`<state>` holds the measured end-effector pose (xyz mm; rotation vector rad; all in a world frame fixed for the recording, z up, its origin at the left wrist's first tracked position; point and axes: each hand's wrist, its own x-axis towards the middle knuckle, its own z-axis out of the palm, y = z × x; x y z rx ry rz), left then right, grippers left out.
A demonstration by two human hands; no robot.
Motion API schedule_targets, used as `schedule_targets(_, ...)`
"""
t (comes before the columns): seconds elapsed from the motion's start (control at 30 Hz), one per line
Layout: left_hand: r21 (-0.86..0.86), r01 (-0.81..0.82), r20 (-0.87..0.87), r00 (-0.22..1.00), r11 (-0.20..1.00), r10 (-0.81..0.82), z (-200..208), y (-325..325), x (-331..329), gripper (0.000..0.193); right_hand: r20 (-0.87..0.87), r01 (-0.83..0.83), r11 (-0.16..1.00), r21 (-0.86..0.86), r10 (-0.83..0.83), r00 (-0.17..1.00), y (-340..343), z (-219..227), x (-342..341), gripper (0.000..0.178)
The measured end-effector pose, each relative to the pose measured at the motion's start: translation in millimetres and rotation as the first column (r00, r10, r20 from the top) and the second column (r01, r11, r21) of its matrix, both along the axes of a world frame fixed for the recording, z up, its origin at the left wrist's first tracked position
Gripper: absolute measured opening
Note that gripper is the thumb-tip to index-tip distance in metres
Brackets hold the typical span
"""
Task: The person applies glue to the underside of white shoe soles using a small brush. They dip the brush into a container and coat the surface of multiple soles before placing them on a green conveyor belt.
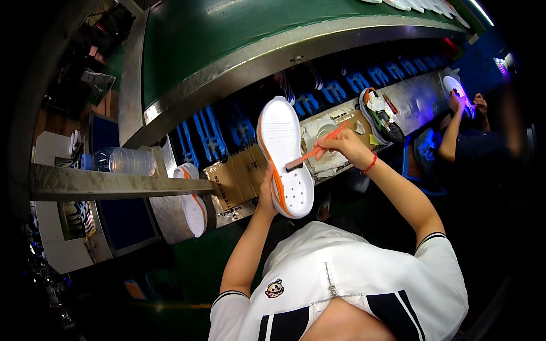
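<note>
A dim workroom: the cardboard-covered surface (239,179) runs under a green conveyor (227,34). The left hand (266,190) grips a white shoe sole (284,156); the right hand (344,145) pinches an orange brush (315,150).

Left forearm rises bare from the lower frame, elbow bent, wrist straight. Left hand (266,192) is raised and closed in a grip, fingers largely hidden, apparently curled out of sight. Right arm reaches up from the right, elbow bent. Right hand (347,146) is pinched shut in a fingertip grip, knuckles upward.
</note>
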<state>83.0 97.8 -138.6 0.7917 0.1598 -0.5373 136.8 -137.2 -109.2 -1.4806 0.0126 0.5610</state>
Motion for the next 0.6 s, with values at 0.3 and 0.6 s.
schedule_targets(0.3,-0.341,0.216,-0.030,0.970,0.915,-0.240,27,0,-12,0.071,0.314,0.412,0.906,0.096,-0.420,0.851,-28,-5,77,0.024)
schedule_targets(0.6,0.027,-0.107,0.517,0.852,0.994,0.078,202,-37,237,0.071,-0.112,0.484,0.521,0.703,-0.592,0.798,-61,30,37,0.020)
